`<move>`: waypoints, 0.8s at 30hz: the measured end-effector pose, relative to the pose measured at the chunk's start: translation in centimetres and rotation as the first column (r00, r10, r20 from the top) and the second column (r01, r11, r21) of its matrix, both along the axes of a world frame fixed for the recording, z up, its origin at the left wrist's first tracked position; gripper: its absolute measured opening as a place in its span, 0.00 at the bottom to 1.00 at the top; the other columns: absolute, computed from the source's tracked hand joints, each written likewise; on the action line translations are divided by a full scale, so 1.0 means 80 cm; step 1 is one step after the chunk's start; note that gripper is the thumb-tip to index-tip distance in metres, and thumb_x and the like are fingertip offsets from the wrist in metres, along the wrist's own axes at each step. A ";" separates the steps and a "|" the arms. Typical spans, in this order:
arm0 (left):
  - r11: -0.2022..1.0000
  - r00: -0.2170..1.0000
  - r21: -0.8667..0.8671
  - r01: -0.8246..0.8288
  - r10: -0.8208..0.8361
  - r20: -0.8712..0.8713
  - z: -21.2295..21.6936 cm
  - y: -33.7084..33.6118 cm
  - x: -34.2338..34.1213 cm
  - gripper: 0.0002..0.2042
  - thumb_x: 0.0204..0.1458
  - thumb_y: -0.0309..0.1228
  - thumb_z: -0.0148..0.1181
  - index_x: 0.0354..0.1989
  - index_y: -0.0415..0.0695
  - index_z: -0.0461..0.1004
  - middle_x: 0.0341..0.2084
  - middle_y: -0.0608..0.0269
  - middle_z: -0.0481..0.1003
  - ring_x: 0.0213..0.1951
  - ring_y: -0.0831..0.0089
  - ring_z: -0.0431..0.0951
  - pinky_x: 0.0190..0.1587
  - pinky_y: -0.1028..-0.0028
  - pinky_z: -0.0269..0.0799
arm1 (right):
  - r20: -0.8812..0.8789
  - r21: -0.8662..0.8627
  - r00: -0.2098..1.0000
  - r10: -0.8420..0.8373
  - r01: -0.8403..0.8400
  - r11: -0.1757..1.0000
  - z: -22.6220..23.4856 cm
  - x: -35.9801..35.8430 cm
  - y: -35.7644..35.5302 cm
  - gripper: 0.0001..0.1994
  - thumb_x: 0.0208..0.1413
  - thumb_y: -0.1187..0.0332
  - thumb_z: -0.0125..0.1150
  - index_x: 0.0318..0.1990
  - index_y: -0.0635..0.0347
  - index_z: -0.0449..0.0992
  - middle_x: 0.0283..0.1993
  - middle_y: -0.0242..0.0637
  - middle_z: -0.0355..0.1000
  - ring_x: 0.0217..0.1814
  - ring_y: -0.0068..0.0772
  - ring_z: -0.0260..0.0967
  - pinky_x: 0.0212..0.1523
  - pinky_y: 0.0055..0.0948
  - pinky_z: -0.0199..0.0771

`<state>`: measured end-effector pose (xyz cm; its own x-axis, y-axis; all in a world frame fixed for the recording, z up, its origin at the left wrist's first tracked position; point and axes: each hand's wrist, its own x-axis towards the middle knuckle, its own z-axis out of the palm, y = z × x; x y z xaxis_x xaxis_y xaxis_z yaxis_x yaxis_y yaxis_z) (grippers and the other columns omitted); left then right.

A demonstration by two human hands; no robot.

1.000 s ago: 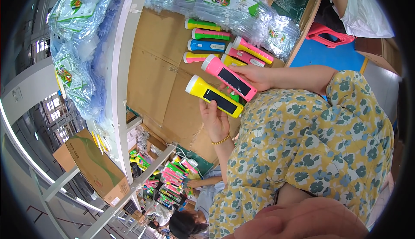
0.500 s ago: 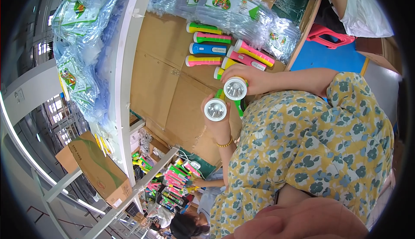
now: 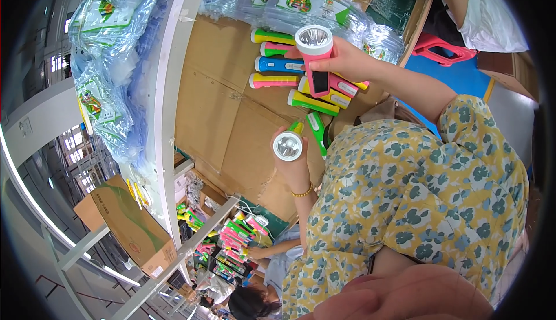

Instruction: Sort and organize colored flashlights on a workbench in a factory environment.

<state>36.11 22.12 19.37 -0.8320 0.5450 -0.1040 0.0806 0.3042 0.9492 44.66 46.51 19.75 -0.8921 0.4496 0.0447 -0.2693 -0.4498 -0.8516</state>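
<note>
In my left hand (image 3: 291, 166), at the middle of the table, is a flashlight (image 3: 288, 146) with a white-rimmed lens facing up. Part of a yellow-green body shows behind that hand, which wears a beaded bracelet. My right hand (image 3: 343, 59) grips a pink flashlight (image 3: 318, 76) by its body, white head upward, a dark panel on its side. It is above a row of flashlights on the cardboard; a blue one (image 3: 279, 65) and a yellow-green one (image 3: 313, 103) lie close by. A green-and-white flashlight (image 3: 316, 130) rests between my hands, near my dress.
Clear printed plastic bags (image 3: 310, 4) lie piled along the far side of the cardboard-covered table (image 3: 202, 111). More bags (image 3: 107, 83) hang beyond a white post (image 3: 168, 88). A carton (image 3: 136, 227) stands lower left. Other people work nearby, one beside a heap of flashlights (image 3: 234, 239).
My right hand has moved away from my left, up over the row, and its pink flashlight now shows its side. My left hand has hardly moved.
</note>
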 end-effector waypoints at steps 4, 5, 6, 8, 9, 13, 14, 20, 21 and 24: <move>0.999 0.999 -0.006 0.036 -0.037 -0.038 0.004 0.004 0.000 0.25 0.39 0.16 0.63 0.49 0.38 0.66 0.44 0.60 0.69 0.46 0.71 0.70 0.50 0.73 0.66 | 0.152 0.153 0.988 -0.004 -0.020 0.988 -0.008 0.005 -0.004 0.24 0.50 0.69 0.63 0.54 0.59 0.61 0.47 0.34 0.68 0.50 0.24 0.64 0.50 0.26 0.67; 0.998 0.994 0.001 0.064 -0.064 -0.094 0.001 0.004 -0.002 0.25 0.39 0.16 0.64 0.49 0.38 0.66 0.45 0.60 0.69 0.46 0.70 0.69 0.51 0.73 0.66 | 0.205 0.233 0.978 -0.028 -0.021 0.972 -0.018 0.006 -0.008 0.25 0.48 0.70 0.64 0.54 0.58 0.61 0.47 0.33 0.68 0.50 0.25 0.64 0.50 0.26 0.66; 0.996 0.985 0.008 0.093 -0.091 -0.150 -0.001 0.005 -0.003 0.25 0.39 0.16 0.64 0.49 0.38 0.66 0.46 0.59 0.69 0.47 0.70 0.69 0.51 0.72 0.66 | 0.136 0.385 0.986 -0.095 0.035 0.922 -0.024 0.010 -0.011 0.27 0.45 0.70 0.67 0.53 0.57 0.62 0.48 0.34 0.67 0.52 0.28 0.64 0.51 0.27 0.65; 0.994 0.986 0.021 0.109 -0.106 -0.132 0.001 0.006 -0.007 0.25 0.39 0.16 0.64 0.49 0.38 0.66 0.46 0.58 0.69 0.48 0.69 0.69 0.52 0.71 0.65 | 0.125 0.529 0.986 -0.108 0.026 0.848 -0.011 0.017 -0.012 0.28 0.44 0.70 0.68 0.53 0.56 0.62 0.48 0.34 0.67 0.52 0.27 0.64 0.52 0.27 0.65; 0.992 0.986 0.035 0.124 -0.119 -0.117 0.003 0.007 -0.009 0.25 0.39 0.17 0.64 0.49 0.38 0.65 0.47 0.57 0.69 0.49 0.67 0.69 0.53 0.69 0.65 | 0.091 0.483 0.994 -0.063 0.011 0.876 -0.002 0.022 -0.008 0.26 0.46 0.66 0.66 0.53 0.57 0.62 0.49 0.36 0.68 0.53 0.31 0.64 0.54 0.29 0.65; 0.504 0.884 0.853 -0.134 -0.328 0.333 0.073 -0.049 -0.012 0.27 0.37 0.24 0.69 0.49 0.47 0.65 0.46 0.66 0.70 0.48 0.70 0.70 0.56 0.62 0.63 | -0.822 -0.310 0.542 0.176 -0.685 0.660 0.061 0.056 0.019 0.30 0.55 0.53 0.54 0.58 0.61 0.54 0.48 0.41 0.65 0.61 0.56 0.58 0.57 0.56 0.60; -0.087 0.844 0.977 -0.193 -0.523 0.120 0.115 -0.058 -0.009 0.24 0.37 0.22 0.69 0.45 0.57 0.70 0.39 0.72 0.73 0.47 0.69 0.71 0.57 0.63 0.60 | -0.820 -0.225 0.565 0.090 -0.464 0.857 0.094 0.067 0.033 0.27 0.56 0.53 0.53 0.55 0.63 0.57 0.48 0.41 0.63 0.60 0.55 0.58 0.55 0.55 0.63; 0.210 0.827 0.800 0.562 -0.121 -0.549 0.220 -0.076 -0.046 0.26 0.41 0.32 0.67 0.52 0.58 0.66 0.50 0.75 0.67 0.52 0.67 0.67 0.56 0.53 0.57 | -0.740 -0.001 0.664 -0.111 0.164 0.986 0.141 0.083 0.038 0.24 0.56 0.55 0.53 0.55 0.57 0.58 0.48 0.42 0.66 0.58 0.55 0.62 0.53 0.54 0.65; -0.029 0.717 0.887 0.461 -0.577 -0.391 0.218 -0.071 -0.042 0.30 0.37 0.29 0.71 0.51 0.60 0.65 0.47 0.77 0.68 0.53 0.66 0.66 0.59 0.47 0.51 | -0.747 -0.045 0.653 -0.127 0.141 0.989 0.143 0.080 0.033 0.24 0.56 0.55 0.54 0.55 0.54 0.57 0.48 0.41 0.66 0.58 0.55 0.62 0.53 0.55 0.65; 0.608 0.930 0.706 0.364 -0.285 -0.234 0.162 -0.071 -0.050 0.23 0.44 0.28 0.64 0.50 0.50 0.65 0.44 0.60 0.71 0.47 0.52 0.72 0.53 0.37 0.58 | -0.431 0.526 0.883 -0.186 0.414 0.743 0.141 0.079 0.064 0.33 0.54 0.47 0.52 0.57 0.64 0.55 0.45 0.41 0.65 0.52 0.51 0.67 0.51 0.51 0.67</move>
